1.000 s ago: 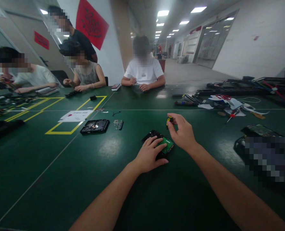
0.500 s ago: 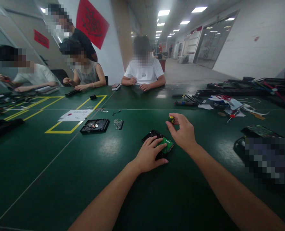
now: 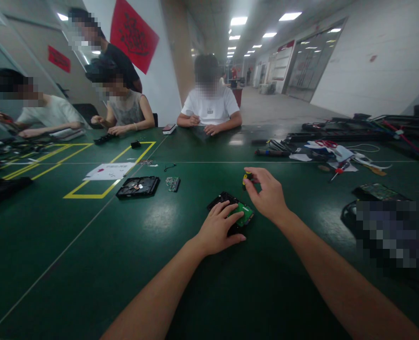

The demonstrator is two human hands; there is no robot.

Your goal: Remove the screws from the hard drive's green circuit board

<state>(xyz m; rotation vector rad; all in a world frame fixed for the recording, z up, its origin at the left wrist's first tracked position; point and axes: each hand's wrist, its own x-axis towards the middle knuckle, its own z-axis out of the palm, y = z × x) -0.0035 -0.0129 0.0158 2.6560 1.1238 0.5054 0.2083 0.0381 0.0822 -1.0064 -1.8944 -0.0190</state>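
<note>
A hard drive point(image 3: 247, 215) with a green circuit board facing up lies on the green table in front of me. Across it rests my left hand point(image 3: 220, 226), fingers spread and flat, covering much of its middle. My right hand point(image 3: 266, 191) is raised just beyond the drive's right side. Thumb and fingers pinch a small screwdriver point(image 3: 246, 177) with a yellow-and-black handle; its shaft is too faint to make out, so I cannot tell whether the tip touches the drive.
Left of the drive lie a small circuit board point(image 3: 173, 184) and an open black drive case point(image 3: 138, 187). A paper sheet point(image 3: 108, 171) is behind them. Cables and tools point(image 3: 337, 156) pile up at the right. Across the table sits a person in a white shirt point(image 3: 210, 106); others are at the left.
My right hand has tilted the screwdriver handle slightly to the left, showing more yellow. My left hand stays on the hard drive. The view has shifted a little.
</note>
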